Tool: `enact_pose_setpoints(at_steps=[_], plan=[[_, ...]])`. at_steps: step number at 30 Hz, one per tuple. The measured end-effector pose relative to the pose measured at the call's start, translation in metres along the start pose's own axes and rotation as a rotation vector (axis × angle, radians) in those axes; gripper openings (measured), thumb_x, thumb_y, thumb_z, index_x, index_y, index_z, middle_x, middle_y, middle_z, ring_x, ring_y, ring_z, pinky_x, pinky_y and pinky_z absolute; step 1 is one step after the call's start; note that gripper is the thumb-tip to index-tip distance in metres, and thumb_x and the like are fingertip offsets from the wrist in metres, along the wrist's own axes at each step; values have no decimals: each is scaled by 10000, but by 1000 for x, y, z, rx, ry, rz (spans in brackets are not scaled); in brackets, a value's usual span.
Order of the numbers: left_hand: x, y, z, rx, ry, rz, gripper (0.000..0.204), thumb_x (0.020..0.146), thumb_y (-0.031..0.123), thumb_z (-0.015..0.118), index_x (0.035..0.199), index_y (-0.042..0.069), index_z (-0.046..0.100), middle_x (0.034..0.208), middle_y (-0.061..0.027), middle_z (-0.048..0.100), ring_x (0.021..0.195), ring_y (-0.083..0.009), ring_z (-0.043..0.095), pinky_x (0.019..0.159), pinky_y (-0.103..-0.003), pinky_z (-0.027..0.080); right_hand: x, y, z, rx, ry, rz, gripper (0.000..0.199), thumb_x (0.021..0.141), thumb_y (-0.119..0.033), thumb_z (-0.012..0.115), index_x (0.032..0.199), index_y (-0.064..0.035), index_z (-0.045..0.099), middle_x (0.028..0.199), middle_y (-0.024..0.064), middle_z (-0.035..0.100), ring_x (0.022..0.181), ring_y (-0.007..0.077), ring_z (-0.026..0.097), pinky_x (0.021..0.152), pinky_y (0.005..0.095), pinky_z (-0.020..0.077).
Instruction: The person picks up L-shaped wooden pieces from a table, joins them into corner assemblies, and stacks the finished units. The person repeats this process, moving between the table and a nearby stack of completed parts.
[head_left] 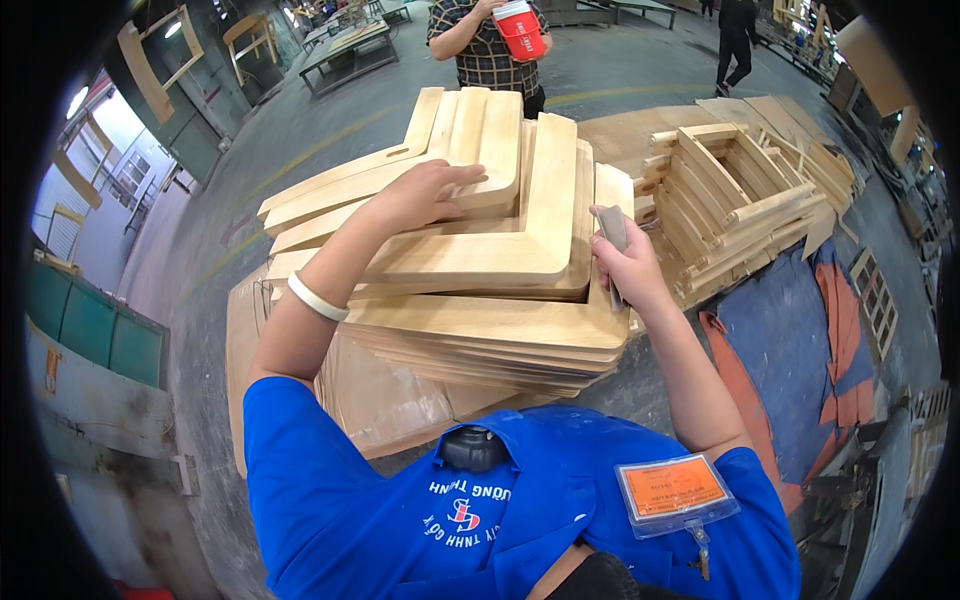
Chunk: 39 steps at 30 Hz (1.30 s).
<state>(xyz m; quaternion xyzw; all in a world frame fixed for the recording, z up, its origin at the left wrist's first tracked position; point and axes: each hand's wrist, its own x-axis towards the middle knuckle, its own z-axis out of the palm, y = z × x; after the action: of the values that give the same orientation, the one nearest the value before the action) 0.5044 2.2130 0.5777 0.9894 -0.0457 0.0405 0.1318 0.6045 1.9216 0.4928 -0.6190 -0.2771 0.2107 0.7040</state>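
A tall stack of pale L-shaped wooden frame pieces [450, 262] with rounded corners stands in front of me, layered in several offset rows. My left hand [425, 192] lies on the upper pieces with its fingers stretched over the wood near a rounded end. My right hand [630, 264] is at the stack's right side, closed around a thin grey strip [612, 228] that looks like folded sandpaper. The strip stands upright against the edge of a piece. Part of it is hidden by my fingers.
Brown board [380, 395] lies under the stack. To the right are stacked curved wooden frames [720, 200] and a blue and orange sheet [775, 345] on the floor. Beyond the stack, a person in a checked shirt [480, 60] holds a red container [518, 32]; another person [737, 40] is farther off.
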Motion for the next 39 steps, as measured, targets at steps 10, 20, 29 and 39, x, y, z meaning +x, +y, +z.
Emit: enact_pose_setpoints(at_steps=[10,20,29,39], plan=[[5,-5,13,47,-76,-86,628,710,72,703,1312,134,532,1058,-151,564,1003,-307,546,897,-375,447,0,-1,1,-11,12,20,443,869,-103,575,1295,-44,469,844,15,544,510,63,477,458,221,407],[4,-29,19,478,34,-256,942,652,457,723,1440,125,328,1299,-228,419,1205,-372,438,1015,-416,376,-3,-2,2,-62,-11,-43,452,874,-70,548,1307,13,452,829,4,504,543,57,465,467,213,411],[10,-30,5,215,-99,-294,914,637,472,739,1420,162,383,1249,-218,432,1155,-350,487,971,-372,418,-4,-3,1,-64,-17,-50,451,875,-74,547,1305,21,450,833,9,504,542,63,467,473,218,406],[14,-45,16,137,-56,-255,952,623,464,791,1434,208,362,1249,-192,437,1191,-349,429,1010,-396,363,-4,-2,2,-54,-3,-49,446,877,-73,551,1303,19,454,837,11,506,535,62,463,470,218,404]])
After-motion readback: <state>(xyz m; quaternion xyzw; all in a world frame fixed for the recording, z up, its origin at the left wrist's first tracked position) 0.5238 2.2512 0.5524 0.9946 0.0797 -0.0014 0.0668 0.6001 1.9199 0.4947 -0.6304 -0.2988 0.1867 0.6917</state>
